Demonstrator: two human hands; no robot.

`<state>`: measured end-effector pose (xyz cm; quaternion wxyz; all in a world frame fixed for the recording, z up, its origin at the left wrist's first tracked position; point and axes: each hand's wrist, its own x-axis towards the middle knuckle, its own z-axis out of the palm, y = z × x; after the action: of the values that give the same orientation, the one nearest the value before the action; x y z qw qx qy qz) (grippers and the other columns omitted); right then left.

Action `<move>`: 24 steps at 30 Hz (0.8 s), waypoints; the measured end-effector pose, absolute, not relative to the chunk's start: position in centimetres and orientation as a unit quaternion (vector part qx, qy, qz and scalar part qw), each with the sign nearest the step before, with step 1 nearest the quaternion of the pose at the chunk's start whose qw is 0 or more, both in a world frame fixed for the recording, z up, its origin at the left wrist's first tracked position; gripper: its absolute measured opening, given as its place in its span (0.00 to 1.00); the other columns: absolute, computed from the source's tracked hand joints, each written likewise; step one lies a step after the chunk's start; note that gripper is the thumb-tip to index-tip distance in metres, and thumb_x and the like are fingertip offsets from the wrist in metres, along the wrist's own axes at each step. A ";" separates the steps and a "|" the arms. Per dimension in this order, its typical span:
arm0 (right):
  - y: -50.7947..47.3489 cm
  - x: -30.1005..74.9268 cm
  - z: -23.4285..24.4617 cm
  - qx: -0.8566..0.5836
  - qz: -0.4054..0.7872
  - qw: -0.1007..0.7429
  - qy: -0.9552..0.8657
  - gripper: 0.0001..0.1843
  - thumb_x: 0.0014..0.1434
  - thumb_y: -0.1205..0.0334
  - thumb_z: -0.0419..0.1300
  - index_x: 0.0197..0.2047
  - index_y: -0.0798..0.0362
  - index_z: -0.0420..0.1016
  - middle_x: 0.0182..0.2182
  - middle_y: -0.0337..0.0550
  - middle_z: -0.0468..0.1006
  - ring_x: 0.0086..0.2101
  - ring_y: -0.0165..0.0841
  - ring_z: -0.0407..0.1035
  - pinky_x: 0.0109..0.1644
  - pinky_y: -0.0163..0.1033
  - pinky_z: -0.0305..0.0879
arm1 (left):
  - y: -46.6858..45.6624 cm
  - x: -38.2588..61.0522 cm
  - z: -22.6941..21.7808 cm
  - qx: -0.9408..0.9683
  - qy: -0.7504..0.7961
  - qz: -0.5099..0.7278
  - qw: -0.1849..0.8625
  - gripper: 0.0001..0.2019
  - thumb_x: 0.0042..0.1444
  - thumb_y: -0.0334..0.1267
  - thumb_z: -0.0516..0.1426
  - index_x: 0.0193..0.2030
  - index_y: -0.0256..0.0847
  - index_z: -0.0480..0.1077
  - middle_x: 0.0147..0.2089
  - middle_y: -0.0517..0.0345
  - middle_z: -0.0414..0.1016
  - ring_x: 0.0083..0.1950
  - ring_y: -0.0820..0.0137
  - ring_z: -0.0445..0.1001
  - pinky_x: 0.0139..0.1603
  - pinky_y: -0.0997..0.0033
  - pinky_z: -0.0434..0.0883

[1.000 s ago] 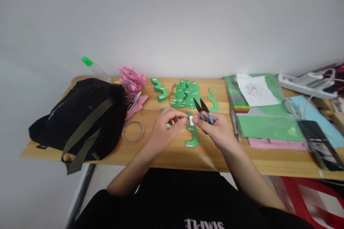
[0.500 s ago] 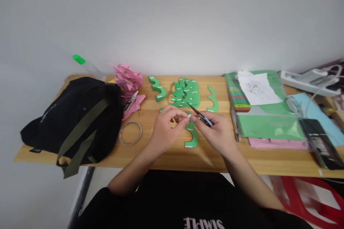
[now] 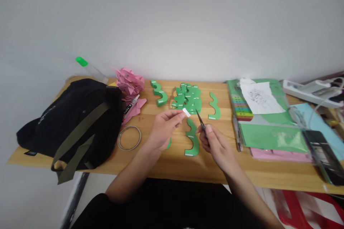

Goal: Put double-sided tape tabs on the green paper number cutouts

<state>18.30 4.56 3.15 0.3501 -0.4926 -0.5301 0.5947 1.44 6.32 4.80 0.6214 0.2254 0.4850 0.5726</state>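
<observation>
A small white strip of tape (image 3: 186, 112) is pinched between the thumb and fingers of my left hand (image 3: 167, 127). My right hand (image 3: 215, 145) is closed around dark, pointed tweezers (image 3: 201, 121), whose tip points up and away, apart from the strip. Below and between the hands lies a wavy green paper piece (image 3: 192, 137) with white strips on it. Part of another green piece (image 3: 168, 144) shows from under my left hand. Beyond my hands rests a pile of similar green pieces (image 3: 188, 96).
More green shapes lie left (image 3: 159, 94) and right (image 3: 214, 106) of the pile. On the left are a black bag (image 3: 80, 114), a tape roll (image 3: 119, 139), a glue tube (image 3: 130, 108) and pink paper (image 3: 130, 80). Green folders (image 3: 271, 134), a phone (image 3: 324, 157) and a power strip (image 3: 311, 93) occupy the right.
My hands have moved apart. The right hand has drawn back to the right with the tweezers, while the left keeps the white strip, now more plainly visible. The view has shifted slightly.
</observation>
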 end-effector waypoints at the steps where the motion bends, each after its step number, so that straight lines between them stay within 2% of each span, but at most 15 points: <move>1: 4.3 18.3 3.1 -0.485 0.611 0.340 -0.525 0.24 0.63 0.39 0.48 0.35 0.54 0.68 0.20 0.31 0.54 0.19 0.24 0.48 0.20 0.31 0.44 | 6.5 1.5 4.7 0.216 0.483 0.578 0.622 0.07 0.38 0.35 0.68 0.25 0.38 0.76 0.21 0.65 0.71 0.24 0.80 0.62 0.28 0.76 0.59; 6: 4.2 17.9 3.6 -0.472 0.657 0.311 -0.499 0.26 0.61 0.37 0.50 0.33 0.54 0.67 0.17 0.28 0.50 0.17 0.22 0.45 0.19 0.30 0.40 | 6.6 2.2 4.6 0.235 0.496 0.577 0.605 0.06 0.38 0.35 0.68 0.25 0.39 0.76 0.22 0.65 0.72 0.24 0.79 0.63 0.29 0.75 0.61; 13: 5.0 17.4 4.4 -0.464 0.673 0.323 -0.477 0.28 0.57 0.34 0.53 0.31 0.54 0.66 0.16 0.27 0.50 0.17 0.21 0.43 0.17 0.29 0.38 | 6.5 2.6 4.7 0.273 0.498 0.564 0.599 0.06 0.39 0.37 0.66 0.24 0.39 0.76 0.21 0.64 0.70 0.28 0.76 0.68 0.36 0.72 0.66; 24: 5.3 17.1 4.4 -0.476 0.680 0.328 -0.451 0.29 0.53 0.33 0.57 0.29 0.54 0.66 0.15 0.27 0.50 0.16 0.21 0.42 0.17 0.30 0.35 | 6.5 2.7 4.6 0.250 0.502 0.543 0.625 0.05 0.39 0.36 0.65 0.24 0.39 0.75 0.24 0.64 0.73 0.26 0.78 0.64 0.32 0.74 0.64</move>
<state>17.06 5.27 4.44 0.3278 -0.4764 -0.4511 0.6798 2.66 6.52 4.65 0.6249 0.2497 0.5025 0.5429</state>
